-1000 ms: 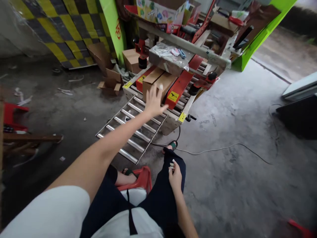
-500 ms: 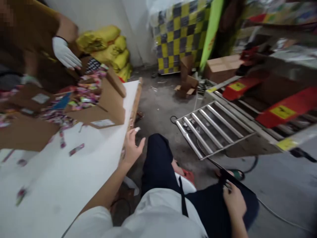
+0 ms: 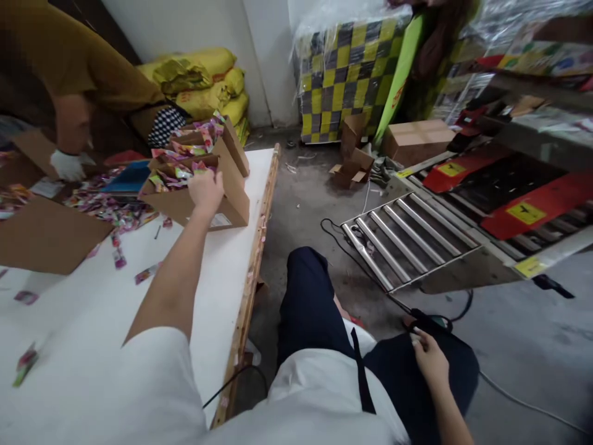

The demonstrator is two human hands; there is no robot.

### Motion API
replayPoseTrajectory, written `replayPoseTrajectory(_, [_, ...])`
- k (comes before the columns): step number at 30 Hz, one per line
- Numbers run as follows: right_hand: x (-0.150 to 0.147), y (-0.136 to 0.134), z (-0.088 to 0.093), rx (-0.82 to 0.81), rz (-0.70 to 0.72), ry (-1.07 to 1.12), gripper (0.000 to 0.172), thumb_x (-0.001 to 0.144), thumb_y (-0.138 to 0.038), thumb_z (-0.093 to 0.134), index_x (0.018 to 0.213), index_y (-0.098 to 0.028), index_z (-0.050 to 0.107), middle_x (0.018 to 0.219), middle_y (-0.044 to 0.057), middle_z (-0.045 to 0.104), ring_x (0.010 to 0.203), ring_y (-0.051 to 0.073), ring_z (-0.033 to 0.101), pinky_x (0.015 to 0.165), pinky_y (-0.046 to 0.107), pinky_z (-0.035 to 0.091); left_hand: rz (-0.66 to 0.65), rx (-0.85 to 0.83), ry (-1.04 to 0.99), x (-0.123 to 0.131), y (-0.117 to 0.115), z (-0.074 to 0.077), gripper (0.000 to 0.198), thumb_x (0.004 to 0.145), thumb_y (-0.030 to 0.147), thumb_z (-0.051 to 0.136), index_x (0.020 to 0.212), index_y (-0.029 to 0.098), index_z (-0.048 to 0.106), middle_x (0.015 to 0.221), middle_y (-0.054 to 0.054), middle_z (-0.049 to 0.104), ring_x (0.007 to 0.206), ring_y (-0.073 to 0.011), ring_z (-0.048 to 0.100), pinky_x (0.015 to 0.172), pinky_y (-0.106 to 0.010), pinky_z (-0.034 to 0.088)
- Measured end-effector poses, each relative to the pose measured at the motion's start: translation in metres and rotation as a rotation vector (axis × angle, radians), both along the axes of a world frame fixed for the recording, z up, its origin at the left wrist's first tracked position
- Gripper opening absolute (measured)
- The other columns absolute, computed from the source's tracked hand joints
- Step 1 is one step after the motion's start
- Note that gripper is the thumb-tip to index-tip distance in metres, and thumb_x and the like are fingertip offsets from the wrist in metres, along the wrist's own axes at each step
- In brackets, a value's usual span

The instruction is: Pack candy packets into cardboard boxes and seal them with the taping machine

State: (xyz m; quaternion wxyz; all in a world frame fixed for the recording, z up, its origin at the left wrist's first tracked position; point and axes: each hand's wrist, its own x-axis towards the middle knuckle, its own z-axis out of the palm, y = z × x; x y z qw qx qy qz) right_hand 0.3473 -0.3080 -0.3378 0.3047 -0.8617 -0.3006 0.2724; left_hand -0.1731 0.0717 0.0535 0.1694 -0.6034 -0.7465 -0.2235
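Observation:
My left hand point(image 3: 207, 190) reaches over the table to an open cardboard box point(image 3: 236, 201), its fingers closed over the box's near rim. Small colourful wrapped packets point(image 3: 178, 173) fill this box, and a white label shows on its side behind my wrist. My right hand point(image 3: 432, 357) lies on my right thigh with curled fingers. Whatever it may hold is too dark against the trousers to make out. A black cable point(image 3: 407, 309) passes close to its fingertips.
Loose packets point(image 3: 119, 256) lie on the white table point(image 3: 217, 284), which has a wooden edge. Across it, a person's gloved hand point(image 3: 68, 165) is among other boxes. To the right stands a roller conveyor point(image 3: 407, 238). Yellow sacks point(image 3: 210, 102) and a carton point(image 3: 417, 142) are farther back.
My left hand has moved from beside the table edge forward and left onto the box. The co-worker's gloved hand has dropped toward the boxes. My right hand stays on my thigh.

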Motion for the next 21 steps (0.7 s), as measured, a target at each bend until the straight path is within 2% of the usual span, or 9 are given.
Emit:
replayPoseTrajectory(3, [-0.024,0.012,0.02,0.104,-0.007,0.037,0.062,0.062,-0.054,0.052,0.11,-0.02,0.073,0.098,0.014,0.079,0.095,0.036,0.075,0.091,0.053,0.058,-0.01,0.029,-0.007,-0.01,-0.012,0.016,0.035,0.097,0.038,0.045,0.078,0.014,0.063,0.076,-0.007,0.065,0.082,-0.0199,0.061,0.081,-0.035,0.038])
replayPoseTrajectory(5, [-0.055,0.034,0.045,0.199,0.045,0.118,0.058,0.064,-0.055,0.054,0.108,-0.021,0.073,0.103,0.014,0.079,0.097,0.034,0.075,0.094,0.052,0.057,-0.045,0.08,0.009,-0.013,-0.039,0.025,0.038,0.096,0.041,0.044,0.064,0.022,0.05,0.064,-0.003,0.053,0.071,-0.0186,0.055,0.071,-0.034,0.033])
replayPoseTrajectory(7, [-0.1,0.067,0.08,0.301,0.154,0.301,0.056,0.065,-0.056,0.061,0.107,-0.021,0.072,0.11,0.015,0.077,0.104,0.033,0.073,0.099,0.051,0.056,-0.113,0.172,0.024,-0.005,-0.075,0.029,0.043,0.095,0.044,0.046,0.058,0.026,0.036,0.056,-0.001,0.041,0.06,-0.0172,0.043,0.064,-0.034,0.026])
replayPoseTrajectory(9, [-0.157,0.104,0.119,0.362,0.29,0.604,0.062,0.065,-0.058,0.072,0.116,-0.022,0.07,0.122,0.015,0.074,0.114,0.032,0.07,0.104,0.05,0.053,-0.24,0.284,0.048,0.018,-0.116,0.028,0.047,0.095,0.045,0.049,0.057,0.026,0.03,0.052,0.0,0.036,0.055,-0.0165,0.034,0.06,-0.034,0.022])
replayPoseTrajectory(11, [-0.217,0.134,0.155,0.337,0.369,1.022,0.07,0.071,-0.066,0.074,0.129,-0.028,0.063,0.136,0.013,0.068,0.126,0.03,0.065,0.104,0.05,0.053,-0.394,0.365,0.1,0.054,-0.156,0.024,0.047,0.096,0.041,0.05,0.056,0.024,0.033,0.051,0.0,0.037,0.055,-0.0164,0.036,0.059,-0.034,0.023])
replayPoseTrajectory(14, [-0.281,0.15,0.188,0.297,0.414,1.537,0.074,0.079,-0.08,0.062,0.134,-0.03,0.059,0.137,0.009,0.068,0.128,0.029,0.064,0.099,0.051,0.057,-0.592,0.435,0.198,0.117,-0.204,0.018,0.043,0.099,0.028,0.056,0.058,0.022,0.043,0.053,0.001,0.045,0.057,-0.016,0.042,0.063,-0.033,0.031])
replayPoseTrajectory(17, [-0.285,0.146,0.189,0.399,0.264,1.633,0.069,0.082,-0.075,0.062,0.13,-0.026,0.062,0.123,0.008,0.074,0.122,0.029,0.067,0.099,0.046,0.059,-0.785,0.394,0.215,0.173,-0.231,0.012,0.038,0.097,0.023,0.063,0.062,0.021,0.049,0.054,0.002,0.049,0.059,-0.0161,0.047,0.066,-0.032,0.035])
replayPoseTrajectory(19, [-0.257,0.143,0.177,0.48,0.147,1.529,0.067,0.084,-0.075,0.057,0.127,-0.024,0.064,0.113,0.008,0.077,0.12,0.03,0.068,0.098,0.045,0.06,-0.922,0.302,0.172,0.205,-0.239,0.006,0.033,0.097,0.027,0.065,0.067,0.02,0.054,0.058,0.001,0.053,0.063,-0.0174,0.051,0.069,-0.033,0.038])
replayPoseTrajectory(21, [-0.213,0.143,0.163,0.547,0.144,1.313,0.074,0.088,-0.081,0.041,0.127,-0.023,0.065,0.108,0.01,0.077,0.118,0.032,0.068,0.096,0.046,0.06,-1.064,0.201,0.142,0.238,-0.24,-0.005,0.024,0.098,0.032,0.063,0.079,0.018,0.061,0.066,-0.001,0.06,0.069,-0.02,0.055,0.074,-0.034,0.041])
